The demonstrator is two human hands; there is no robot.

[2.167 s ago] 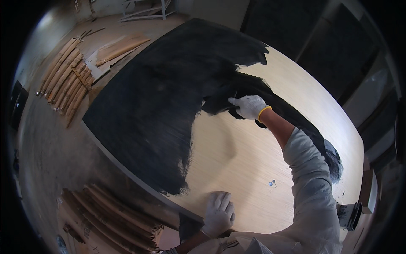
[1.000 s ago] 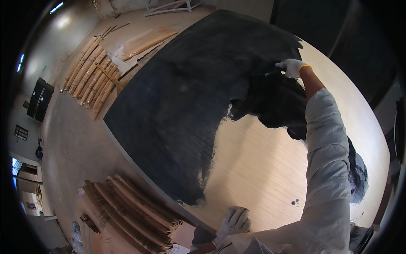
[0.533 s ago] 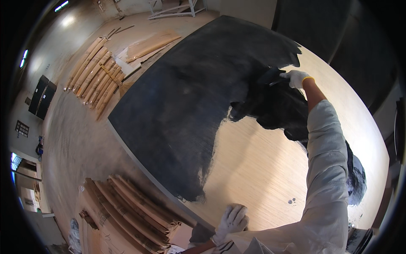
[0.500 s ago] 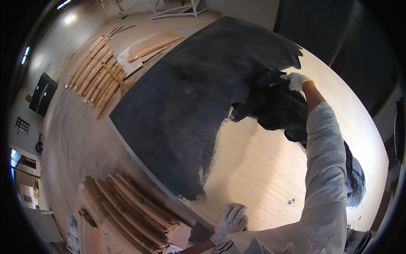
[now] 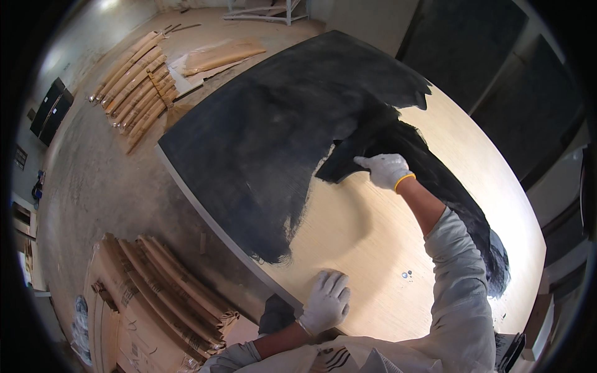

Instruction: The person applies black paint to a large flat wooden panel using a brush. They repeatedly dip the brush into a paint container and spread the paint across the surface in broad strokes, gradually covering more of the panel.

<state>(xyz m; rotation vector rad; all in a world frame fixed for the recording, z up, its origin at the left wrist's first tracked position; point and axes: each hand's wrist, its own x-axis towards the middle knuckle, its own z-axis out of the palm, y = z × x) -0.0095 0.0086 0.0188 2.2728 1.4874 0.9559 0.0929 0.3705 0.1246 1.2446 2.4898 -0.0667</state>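
Observation:
A large pale wood-grain panel [image 5: 398,248] lies before me, its far and left parts covered in a black coating [image 5: 267,124]. My right hand [image 5: 384,170], in a white glove with a yellow cuff, is closed on a dark spreader [image 5: 342,163]. The spreader is smeared black and hard to tell from the coating around it. It touches the panel at the border between wet black and bare wood. My left hand [image 5: 326,303], also gloved, rests palm down on the panel's near edge, holding nothing, fingers extended.
Long wrapped cardboard packs [image 5: 168,298] are stacked at the lower left, with more wrapped bundles [image 5: 137,81] on the floor farther off. Dark panels [image 5: 466,50] stand at the right. A wet black patch [image 5: 494,267] and small dark drops [image 5: 407,274] lie on the panel.
My right hand has drawn the spreader nearer and to the left, over bare wood by the black border. The left hand stays at the near edge. The whole view has shifted slightly.

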